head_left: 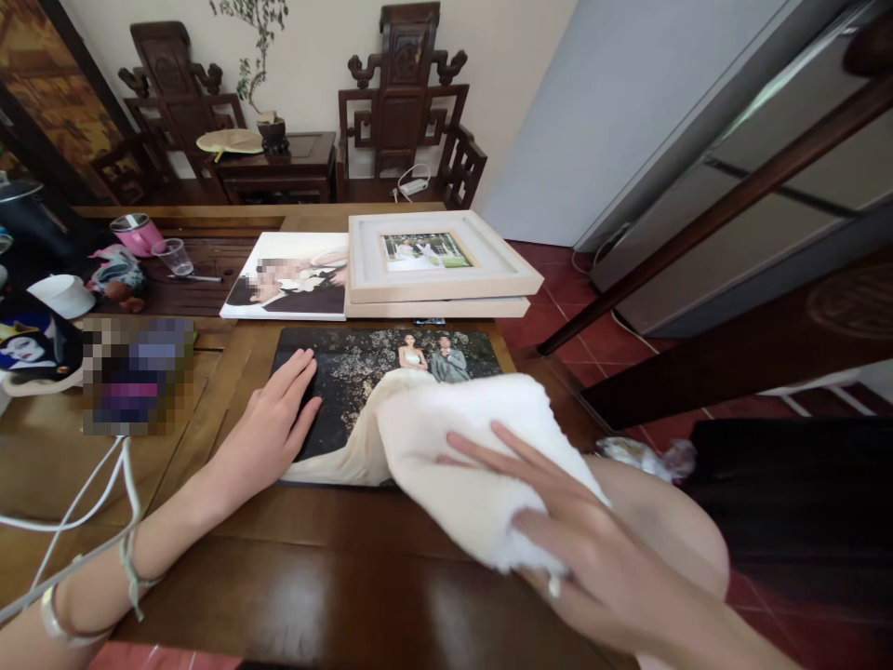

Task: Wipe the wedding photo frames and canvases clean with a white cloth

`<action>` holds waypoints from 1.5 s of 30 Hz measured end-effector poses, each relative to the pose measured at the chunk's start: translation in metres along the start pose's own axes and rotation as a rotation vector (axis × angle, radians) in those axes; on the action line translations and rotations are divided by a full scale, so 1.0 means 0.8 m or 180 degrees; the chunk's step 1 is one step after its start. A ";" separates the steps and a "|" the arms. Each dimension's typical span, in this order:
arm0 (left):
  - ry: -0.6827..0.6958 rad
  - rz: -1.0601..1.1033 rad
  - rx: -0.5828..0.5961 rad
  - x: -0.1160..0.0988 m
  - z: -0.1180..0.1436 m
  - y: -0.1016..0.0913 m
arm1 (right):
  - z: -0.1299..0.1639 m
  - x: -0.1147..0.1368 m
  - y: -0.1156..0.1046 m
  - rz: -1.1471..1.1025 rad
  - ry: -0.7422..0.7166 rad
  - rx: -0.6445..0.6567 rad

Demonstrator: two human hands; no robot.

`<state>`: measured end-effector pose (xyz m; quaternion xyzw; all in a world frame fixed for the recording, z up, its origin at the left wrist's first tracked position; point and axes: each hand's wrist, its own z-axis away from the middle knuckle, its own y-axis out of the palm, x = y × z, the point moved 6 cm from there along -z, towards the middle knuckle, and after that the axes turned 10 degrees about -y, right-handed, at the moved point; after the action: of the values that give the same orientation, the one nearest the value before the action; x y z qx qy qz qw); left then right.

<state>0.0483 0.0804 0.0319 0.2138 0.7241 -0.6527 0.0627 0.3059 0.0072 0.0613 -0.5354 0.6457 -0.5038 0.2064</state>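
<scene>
A dark photo panel (349, 381) lies flat on the wooden table, printed with two people, one in a long pale gown. My left hand (279, 414) rests with fingers stretched out on the panel's left edge. My right hand (558, 507) grips a folded white cloth (474, 419), fingers spread over its top and thumb tucked at its near side. The cloth covers the panel's lower right part. Behind the panel are a light wooden picture frame (446, 256), stacked on another, and a white-edged photo print (289, 274) to its left.
At the left stand a pink mug (138, 234), a clear plastic cup (173, 256), a white cup (61, 296) and a blurred-out device (143, 372) with white cables (126, 484). A dark wooden chair (726, 214) is on the right. Carved chairs (405, 102) stand by the wall.
</scene>
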 end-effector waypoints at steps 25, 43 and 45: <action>0.0197 0.0035 -0.0108 -0.002 0.002 -0.002 | 0.002 0.023 0.007 0.0067 -0.0051 0.0216; 0.0067 0.0017 -0.0002 -0.001 0.004 0.000 | -0.066 0.023 0.047 -0.0126 -0.0030 0.0071; 0.0028 0.0015 0.0047 0.000 0.004 0.001 | -0.057 0.050 0.047 -0.0293 -0.0201 0.0093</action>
<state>0.0481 0.0773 0.0310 0.2188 0.7190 -0.6569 0.0595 0.2370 -0.0125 0.0582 -0.5771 0.6062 -0.5049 0.2110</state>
